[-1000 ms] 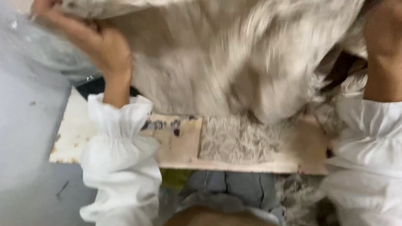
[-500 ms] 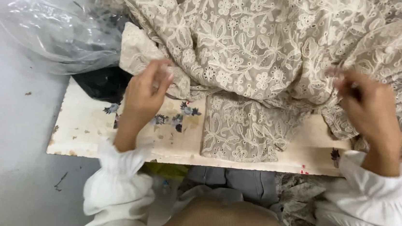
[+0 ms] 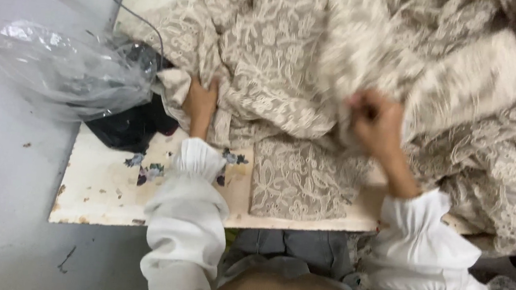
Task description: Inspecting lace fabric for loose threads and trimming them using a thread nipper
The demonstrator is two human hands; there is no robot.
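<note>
Hands: two. Left hand [image 3: 201,101] flat on one lace cloth [image 3: 277,72], centre frame; right hand [image 3: 377,121] pinching it, blurred. One plastic bag [image 3: 59,71] upper left; one worktop [image 3: 98,193].

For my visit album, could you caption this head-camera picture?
Two white-sleeved hands, left hand and right hand, work on beige lace fabric heaped over a worn white board, beside a clear plastic bag.

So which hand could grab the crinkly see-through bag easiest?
Probably the left hand. It rests on the lace fabric right beside the clear plastic bag, while the right hand is bunched in the cloth, farther away.
</note>
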